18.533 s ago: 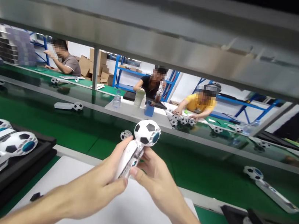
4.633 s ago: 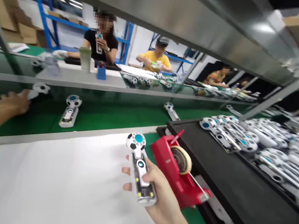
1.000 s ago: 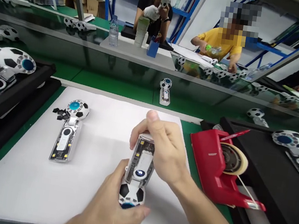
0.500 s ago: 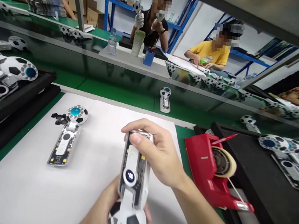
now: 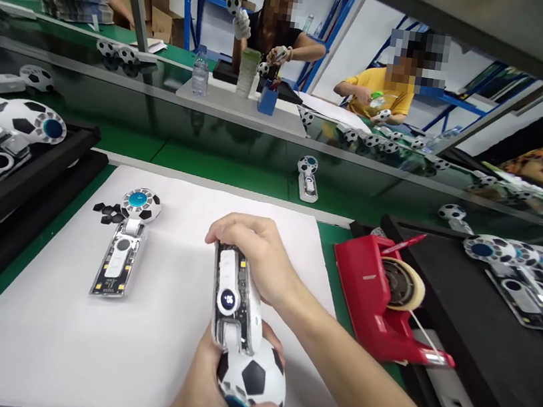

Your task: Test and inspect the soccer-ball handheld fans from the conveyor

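Observation:
In the head view I hold a handheld fan (image 5: 238, 300) with a football-patterned round head and a clear handle; its small round display is lit. My left hand (image 5: 225, 386) wraps round the ball-shaped head, thumb across it. My right hand (image 5: 255, 248) grips the far end of the handle, fingers curled over its top edge. A similar fan (image 5: 117, 256) lies on the white sheet to the left. Small black patches (image 5: 107, 212) are scattered beside its head.
A red tape dispenser (image 5: 364, 297) stands at the right, with a pen on it. Black trays of fans (image 5: 520, 265) flank the white sheet (image 5: 41, 333). Another fan (image 5: 308, 178) stands on the green bench beyond. Several people work across the glass partition.
The held fan has tilted, bringing more of its ball head into view. My left thumb has come over the head. My right fingers have shifted left over the handle's end.

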Demonstrator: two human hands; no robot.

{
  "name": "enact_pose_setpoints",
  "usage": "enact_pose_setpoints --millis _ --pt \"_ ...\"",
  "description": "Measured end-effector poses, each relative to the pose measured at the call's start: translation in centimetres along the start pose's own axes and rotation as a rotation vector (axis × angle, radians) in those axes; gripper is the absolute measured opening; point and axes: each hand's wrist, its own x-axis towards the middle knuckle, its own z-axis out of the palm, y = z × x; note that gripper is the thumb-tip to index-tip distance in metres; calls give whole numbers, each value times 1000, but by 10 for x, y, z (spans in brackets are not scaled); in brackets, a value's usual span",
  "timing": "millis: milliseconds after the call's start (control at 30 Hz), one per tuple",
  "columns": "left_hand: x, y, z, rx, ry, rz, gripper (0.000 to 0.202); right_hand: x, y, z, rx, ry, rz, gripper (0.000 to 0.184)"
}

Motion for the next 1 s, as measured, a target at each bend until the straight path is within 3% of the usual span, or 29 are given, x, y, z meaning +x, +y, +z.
enact_pose_setpoints --millis 233,467,567,633,800,933,1000 --pt "14 -5 5 201 129 21 51 -6 7 3 27 107 64 19" --pt "15 0 6 132 255 90 54 -18 1 2 11 330 -17 17" --pt "10 7 1 49 389 129 59 -37 -2 -2 -169 382 -77 12" --pt "6 11 -4 -4 416 121 59 -53 -5 -5 -346 359 -87 10" --pt "1 10 -14 -259 196 28 63 -94 -9 -12 -682 298 -54 21" --pt "3 8 -11 -488 -27 -56 64 -116 -13 -23 -902 239 -147 35" --pt "1 7 -11 -567 -77 -98 59 -124 -17 -31 -989 157 -157 36"
